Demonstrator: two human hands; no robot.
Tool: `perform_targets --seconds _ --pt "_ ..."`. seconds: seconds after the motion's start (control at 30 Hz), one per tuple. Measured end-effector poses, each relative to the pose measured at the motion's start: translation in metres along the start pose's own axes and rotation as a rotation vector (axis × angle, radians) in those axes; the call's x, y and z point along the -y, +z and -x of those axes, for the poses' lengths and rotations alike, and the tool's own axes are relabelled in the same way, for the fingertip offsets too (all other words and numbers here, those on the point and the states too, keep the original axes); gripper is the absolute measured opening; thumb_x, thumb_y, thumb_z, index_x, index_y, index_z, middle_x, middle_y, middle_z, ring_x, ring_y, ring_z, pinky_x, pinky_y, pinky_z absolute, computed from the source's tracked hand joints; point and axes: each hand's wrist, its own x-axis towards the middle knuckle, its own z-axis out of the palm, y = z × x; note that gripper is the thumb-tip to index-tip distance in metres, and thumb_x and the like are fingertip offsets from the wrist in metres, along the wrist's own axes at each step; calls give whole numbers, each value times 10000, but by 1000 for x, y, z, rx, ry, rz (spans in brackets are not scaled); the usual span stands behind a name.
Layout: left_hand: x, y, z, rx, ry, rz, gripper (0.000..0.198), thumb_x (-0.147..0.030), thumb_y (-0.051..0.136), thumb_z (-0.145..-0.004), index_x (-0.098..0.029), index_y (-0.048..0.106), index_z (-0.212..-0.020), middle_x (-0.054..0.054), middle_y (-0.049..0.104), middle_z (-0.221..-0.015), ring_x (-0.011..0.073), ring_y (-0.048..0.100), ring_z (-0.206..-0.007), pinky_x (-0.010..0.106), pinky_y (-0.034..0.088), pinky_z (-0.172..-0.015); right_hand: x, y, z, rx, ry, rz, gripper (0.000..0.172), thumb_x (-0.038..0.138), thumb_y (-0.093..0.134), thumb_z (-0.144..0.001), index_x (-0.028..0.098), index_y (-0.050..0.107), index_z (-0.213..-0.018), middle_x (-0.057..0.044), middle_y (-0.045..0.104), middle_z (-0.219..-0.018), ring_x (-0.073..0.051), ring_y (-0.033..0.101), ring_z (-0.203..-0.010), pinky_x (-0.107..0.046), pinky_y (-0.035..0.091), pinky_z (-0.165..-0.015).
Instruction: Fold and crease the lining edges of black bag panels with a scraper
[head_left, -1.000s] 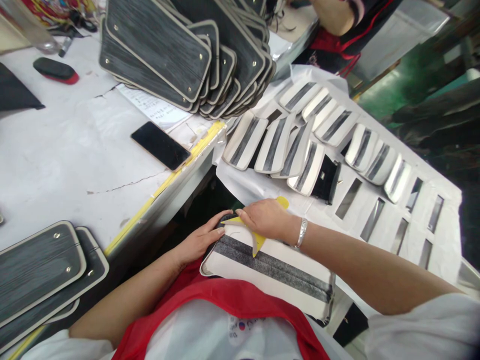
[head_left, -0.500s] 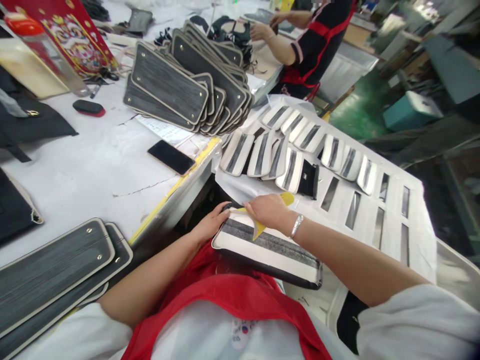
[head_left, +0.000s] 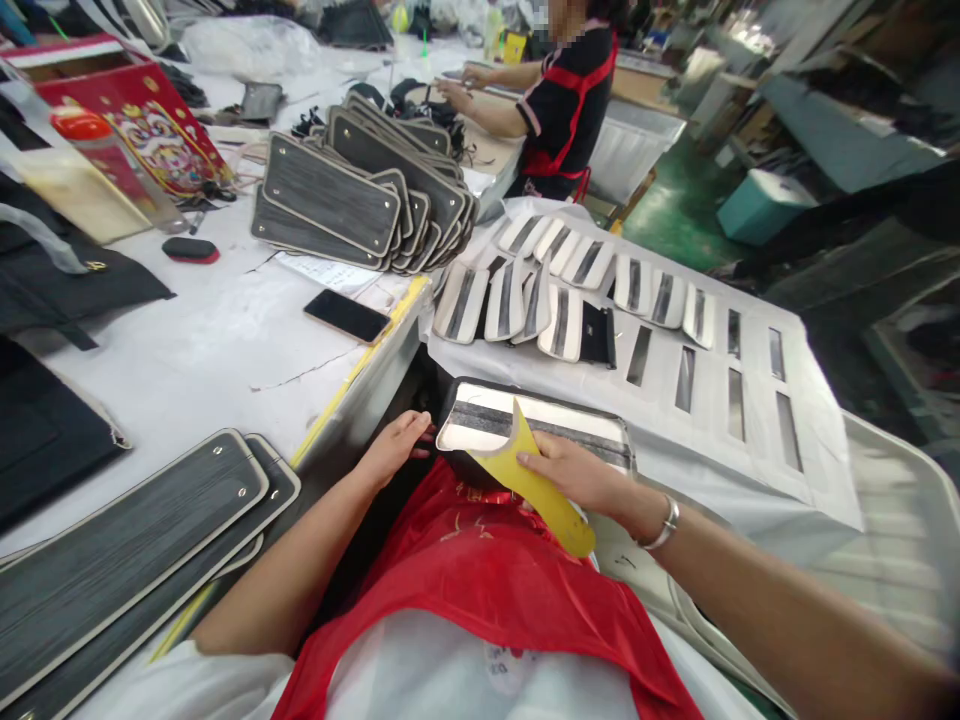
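A long black bag piece (head_left: 600, 424) lies across my lap, its upper face bearing two white strips with a dark band between them. My right hand (head_left: 577, 468) is closed around a yellow curved scraper (head_left: 555, 505). The scraper's pointed upper end overlaps the front edge of the piece from my view; whether it touches is unclear. Just off the piece's left end is my left hand (head_left: 401, 445), its fingers loosely apart with nothing seen between them.
Similar striped pieces (head_left: 461, 303) lie on the white-covered table (head_left: 480, 362) ahead. Dark panels (head_left: 330, 195) are piled on the left table, near a phone (head_left: 346, 316); more panels (head_left: 150, 530) lie nearer. A person (head_left: 574, 100) works beyond, and a bottle (head_left: 120, 160) stands left.
My left hand has come off the piece's left end. My right hand has moved right and nearer my body, turning the scraper so its broad end points toward me.
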Motion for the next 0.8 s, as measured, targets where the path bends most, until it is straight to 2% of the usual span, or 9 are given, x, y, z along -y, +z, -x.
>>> perform_targets --seconds 0.07,0.13,0.23,0.3,0.43,0.5,0.57,0.67,0.8 --pt "-6 1 8 15 13 -101 502 -641 430 -810 -159 541 -722 46 590 -739 151 572 -699 227 486 -542 4 4 -7 -41 21 4 320 417 366 -926 171 437 -1119 -81 667 -970 -169 651 -681 -257 491 -561" --pt "-14 4 10 49 20 -200 533 -653 398 -812 -167 506 -619 18 527 -593 131 521 -552 214 437 -453 10 -1 -19 -85 -39 122 357 415 471 -881 158 443 -1128 -97 648 -1036 -166 645 -676 -254 485 -556" --pt "-27 7 7 90 42 -357 486 -611 446 -805 -183 496 -580 -4 491 -513 120 461 -439 219 364 -392 17 -17 -41 -113 -210 358 362 345 633 -770 128 523 -1039 -90 642 -1052 -182 633 -812 -253 486 -681" --pt "-33 6 4 119 64 -461 418 -541 510 -791 -192 497 -562 -15 478 -483 120 435 -407 229 323 -391 20 -25 -52 -41 -287 403 308 324 653 -752 127 549 -964 -67 659 -998 -182 621 -858 -249 478 -727" --pt "-43 2 1 150 122 -617 308 -380 536 -786 -200 511 -537 -8 474 -494 133 420 -462 249 308 -477 26 -28 -63 227 -239 231 269 310 615 -798 152 493 -980 -31 662 -935 -124 631 -678 -203 478 -553" --pt "-47 2 1 138 153 -671 270 -326 540 -775 -202 511 -537 -5 464 -516 139 410 -503 257 308 -530 31 -28 -67 262 -206 220 243 253 599 -808 149 469 -983 -43 656 -944 -99 622 -608 -180 461 -492" --pt "-50 4 1 128 170 -712 251 -306 537 -773 -204 504 -546 -7 448 -521 141 395 -517 264 306 -561 36 -28 -72 252 -222 309 232 217 595 -803 136 462 -976 -58 654 -936 -87 611 -554 -176 456 -476" --pt "-51 7 1 119 156 -676 269 -318 532 -779 -206 475 -541 -11 424 -519 137 374 -518 262 305 -560 39 -29 -79 229 -278 465 256 222 588 -799 125 457 -997 -61 660 -898 -86 591 -484 -192 454 -468" --pt "-45 6 -2 138 84 -435 310 -372 564 -762 -199 459 -526 -16 417 -524 127 377 -522 244 319 -519 35 -30 -81 215 -277 497 279 252 573 -809 125 451 -1025 -55 669 -871 -93 598 -495 -190 446 -480"
